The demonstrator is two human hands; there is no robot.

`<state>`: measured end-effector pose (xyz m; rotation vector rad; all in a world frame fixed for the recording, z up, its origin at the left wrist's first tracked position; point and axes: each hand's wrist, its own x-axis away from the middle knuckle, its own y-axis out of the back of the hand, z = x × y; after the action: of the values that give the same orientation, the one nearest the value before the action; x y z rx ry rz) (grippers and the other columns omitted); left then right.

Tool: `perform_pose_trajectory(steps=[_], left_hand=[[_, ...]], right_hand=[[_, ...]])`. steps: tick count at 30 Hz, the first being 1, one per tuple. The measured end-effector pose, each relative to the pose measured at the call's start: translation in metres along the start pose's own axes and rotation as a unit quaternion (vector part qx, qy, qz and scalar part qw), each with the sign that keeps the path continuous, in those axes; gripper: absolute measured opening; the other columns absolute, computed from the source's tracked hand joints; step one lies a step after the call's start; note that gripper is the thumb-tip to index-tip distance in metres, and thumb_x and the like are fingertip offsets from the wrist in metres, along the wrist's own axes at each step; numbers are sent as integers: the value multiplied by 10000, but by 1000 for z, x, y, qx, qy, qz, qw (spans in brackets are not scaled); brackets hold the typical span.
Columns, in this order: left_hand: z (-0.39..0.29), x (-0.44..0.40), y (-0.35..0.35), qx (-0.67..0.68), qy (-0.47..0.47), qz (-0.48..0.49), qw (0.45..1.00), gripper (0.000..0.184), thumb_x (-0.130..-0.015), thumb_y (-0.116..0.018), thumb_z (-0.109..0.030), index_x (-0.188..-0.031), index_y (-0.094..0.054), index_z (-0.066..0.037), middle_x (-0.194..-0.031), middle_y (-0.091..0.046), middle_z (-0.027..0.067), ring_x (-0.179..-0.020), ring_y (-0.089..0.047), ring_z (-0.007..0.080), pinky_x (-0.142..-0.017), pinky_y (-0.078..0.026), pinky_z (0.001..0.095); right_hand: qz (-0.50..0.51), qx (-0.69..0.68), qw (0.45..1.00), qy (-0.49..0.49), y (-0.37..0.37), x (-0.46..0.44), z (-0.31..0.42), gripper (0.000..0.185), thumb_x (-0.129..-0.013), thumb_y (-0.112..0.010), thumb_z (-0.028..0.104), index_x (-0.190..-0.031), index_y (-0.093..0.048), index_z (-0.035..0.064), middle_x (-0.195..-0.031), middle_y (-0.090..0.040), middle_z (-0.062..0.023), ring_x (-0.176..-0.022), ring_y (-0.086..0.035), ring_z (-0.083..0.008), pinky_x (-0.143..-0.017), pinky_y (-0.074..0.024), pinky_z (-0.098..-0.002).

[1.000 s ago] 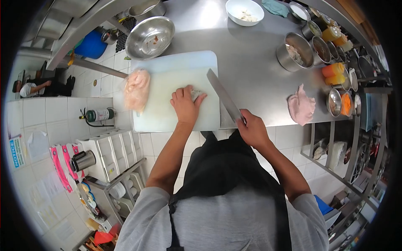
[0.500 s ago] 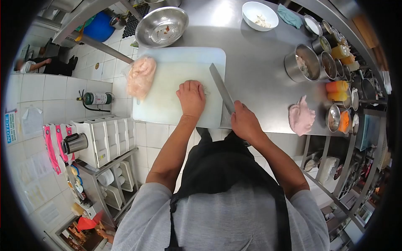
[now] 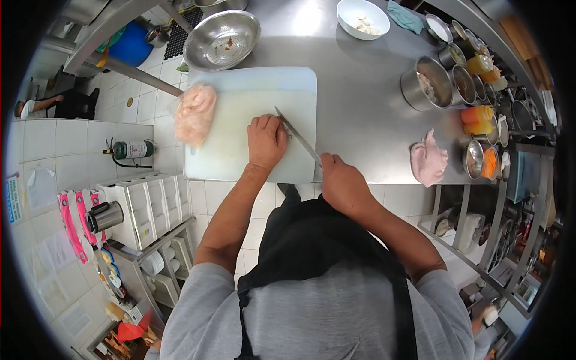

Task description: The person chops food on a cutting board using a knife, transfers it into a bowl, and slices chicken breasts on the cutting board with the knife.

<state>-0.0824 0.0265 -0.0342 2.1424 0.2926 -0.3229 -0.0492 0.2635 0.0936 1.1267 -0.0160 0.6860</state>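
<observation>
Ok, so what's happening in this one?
Someone is working at a steel kitchen counter. The left hand rests on the cutting board, mostly hiding whatever is beneath it. The right hand holds a long knife, its blade close beside the left hand. A bag of pale pink food lies over the board's left edge.

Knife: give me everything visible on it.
The knife has a long, grey, metallic-looking blade that narrows to a tip. Its handle is hidden in the closed right hand, near the board's front right corner. The blade slants forward and to the left over the white cutting board, its tip just to the right of the left hand. I can't tell whether the blade touches that hand, the board or any food.
</observation>
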Motion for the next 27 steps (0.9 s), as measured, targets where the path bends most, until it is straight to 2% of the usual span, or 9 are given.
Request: perform_pose_trajectory(steps=[6, 10, 13, 16, 19, 22, 27], left_hand=[[3, 3, -6, 1, -37, -9, 999, 158, -865, -709, -112, -1021, -727, -93, -1122, -705, 70, -1032, -611, 337, -866, -465, 482], [3, 4, -5, 4, -36, -3, 999, 167, -862, -714, -88, -1028, -728, -94, -1118, -720, 74, -1029, -623, 346, -896, -480, 480], [4, 3, -5, 4, -43, -8, 999, 162, -852, -722, -103, -1014, -728, -100, -1087, -720, 51, -1014, -622, 321, -856, -462, 478], [5, 4, -4, 15, -54, -9, 998, 153, -866, -714, -99, -1018, -726, -91, -1086, -722, 69, -1016, -623, 328, -859, -467, 484], [7, 1, -1, 113, -45, -54, 991, 146, -883, -701, -93, -1025, -725, -76, -1072, -712, 97, -1003, -616, 344, -863, -477, 491], [9, 4, 5, 84, -1, -40, 996, 135, -910, -667, -54, -1034, -717, -33, -1062, -697, 137, -991, -601, 373, -900, -482, 487], [11, 3, 0, 11, -23, 14, 1000, 173, -886, -687, -95, -1053, -711, -54, -1060, -687, 126, -993, -596, 373, -874, -483, 496]], right_hand=[[16, 29, 999, -10, -13, -2, 7, 289, -910, -586, -16, -1179, -499, -74, -1061, -660, -294, -832, -736, -472, -716, -626, -501], [4, 1, 1000, -15, -26, -29, 5, 263, -911, -579, -28, -1154, -486, -66, -1071, -660, -309, -850, -734, -482, -750, -622, -520], [-10, -8, 1000, -14, -29, -48, 8, 264, -915, -577, -29, -1160, -488, -65, -1078, -662, -316, -869, -733, -490, -769, -615, -537], [-7, -13, 1000, -18, -25, -60, 9, 256, -918, -577, -25, -1158, -495, -60, -1081, -667, -311, -882, -733, -490, -774, -608, -547], [-12, -18, 1000, -15, -13, -62, 10, 241, -922, -571, -23, -1152, -504, -56, -1079, -672, -296, -877, -732, -483, -762, -605, -547], [-17, -13, 1000, -9, -2, -32, 15, 228, -925, -565, -20, -1144, -509, -55, -1066, -672, -284, -863, -730, -478, -750, -604, -544], [29, 27, 999, -20, 4, 1, 19, 237, -918, -573, -15, -1141, -509, -60, -1038, -661, -293, -844, -726, -484, -741, -607, -542]])
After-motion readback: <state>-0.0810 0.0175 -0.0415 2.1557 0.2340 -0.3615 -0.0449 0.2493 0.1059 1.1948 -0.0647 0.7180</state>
